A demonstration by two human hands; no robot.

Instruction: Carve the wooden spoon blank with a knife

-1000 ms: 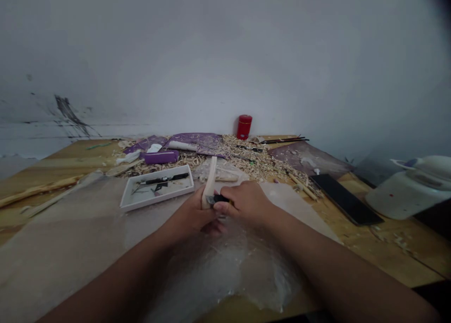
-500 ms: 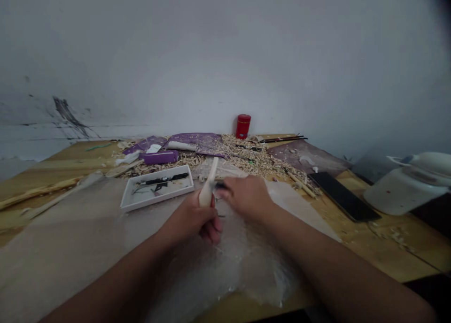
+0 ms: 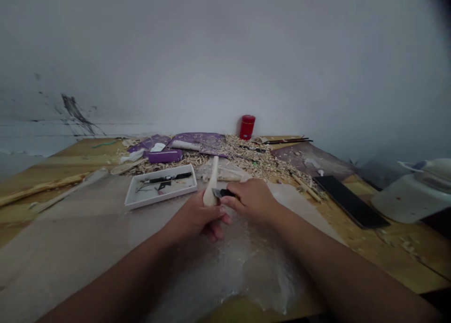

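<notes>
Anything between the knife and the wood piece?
Nothing visible. The black-handled knife in the right hand has its blade at the wooden spoon blank, which the left hand grips.

The carved wood (image 3: 210, 187) is pale cream, the knife (image 3: 222, 193) black, the canister (image 3: 247, 127) red.

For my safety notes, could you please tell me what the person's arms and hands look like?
The left hand and right hand are bare: no gloves, and no ring or watch shows. The forearms are bare too, with no sleeve in view.
</notes>
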